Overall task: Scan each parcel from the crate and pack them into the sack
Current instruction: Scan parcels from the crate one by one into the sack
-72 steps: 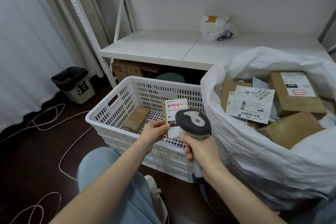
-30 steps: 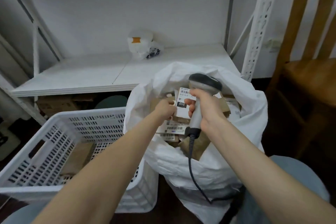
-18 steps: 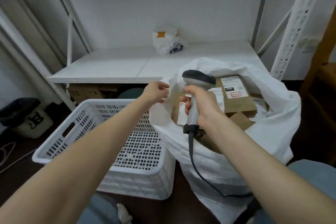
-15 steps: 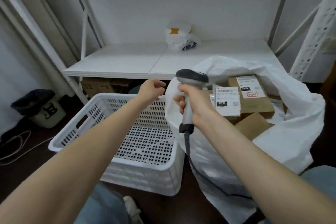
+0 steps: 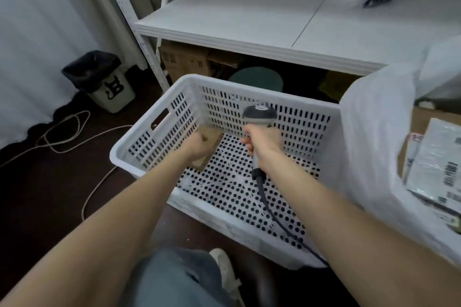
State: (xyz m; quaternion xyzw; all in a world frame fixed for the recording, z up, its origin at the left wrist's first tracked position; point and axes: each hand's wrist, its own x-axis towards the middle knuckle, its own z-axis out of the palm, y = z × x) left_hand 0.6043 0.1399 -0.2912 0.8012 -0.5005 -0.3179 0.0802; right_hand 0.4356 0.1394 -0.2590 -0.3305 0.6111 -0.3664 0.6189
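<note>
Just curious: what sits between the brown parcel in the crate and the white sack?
In the head view, the right hand gripping the scanner hangs there, over the crate's perforated floor. The left hand grips the parcel.

I see both hands down inside crate (image 5: 249, 91), top open above them. Side wall close left of left hand (image 5: 197, 147), which grips parcel (image 5: 212, 137). Back wall just past right hand (image 5: 262, 143) and scanner (image 5: 259, 114) it holds. Cable (image 5: 265, 198) trails behind. Bare crate floor between hands. Sack (image 5: 369, 132) bulges right of right hand. Shelf (image 5: 249, 40) edge higher, beyond crate.
</note>
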